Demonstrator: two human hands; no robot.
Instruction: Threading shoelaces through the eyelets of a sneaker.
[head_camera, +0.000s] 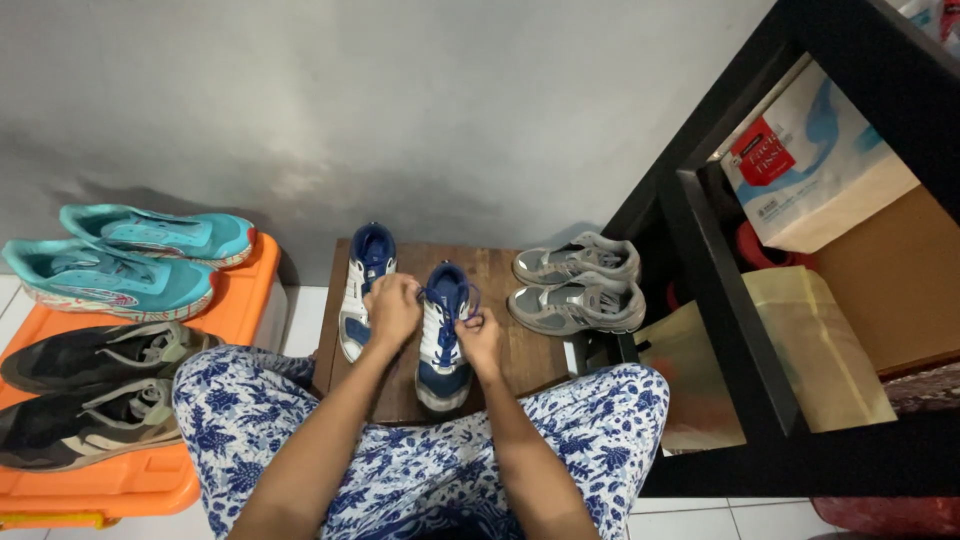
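Two blue and white sneakers stand side by side on a small brown wooden table (500, 268) in front of my knees. My left hand (393, 309) rests over the laces between the left sneaker (364, 268) and the right sneaker (443, 350). My right hand (480, 338) pinches a blue lace at the right sneaker's side. Both hands are closed on the laces of the right sneaker.
A grey pair of sneakers (578, 285) sits on the table's right side. An orange plastic box lid (150, 480) at left carries a teal pair (120, 262) and a black pair (90, 390). A black shelf unit (735, 330) with bags and a tissue pack stands at right.
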